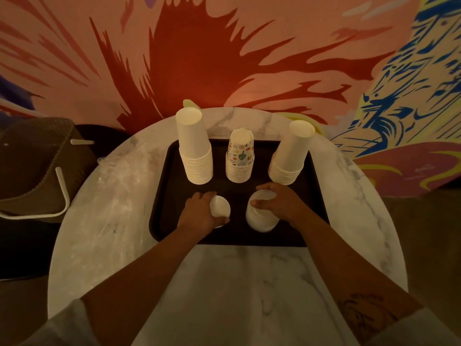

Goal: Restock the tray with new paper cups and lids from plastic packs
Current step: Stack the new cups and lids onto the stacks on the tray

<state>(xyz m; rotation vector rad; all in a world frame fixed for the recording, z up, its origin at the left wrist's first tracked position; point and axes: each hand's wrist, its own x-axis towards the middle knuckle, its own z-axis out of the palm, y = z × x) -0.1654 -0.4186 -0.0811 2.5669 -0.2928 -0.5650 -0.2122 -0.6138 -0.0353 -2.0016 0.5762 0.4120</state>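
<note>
Left hand (199, 211), right hand (283, 203), lids (260, 218) inside tray (168, 221)

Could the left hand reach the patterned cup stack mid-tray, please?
Likely yes: only bare tray lies between the left hand and the patterned cup stack. But that hand grips a lid stack, so it cannot grasp.
</note>
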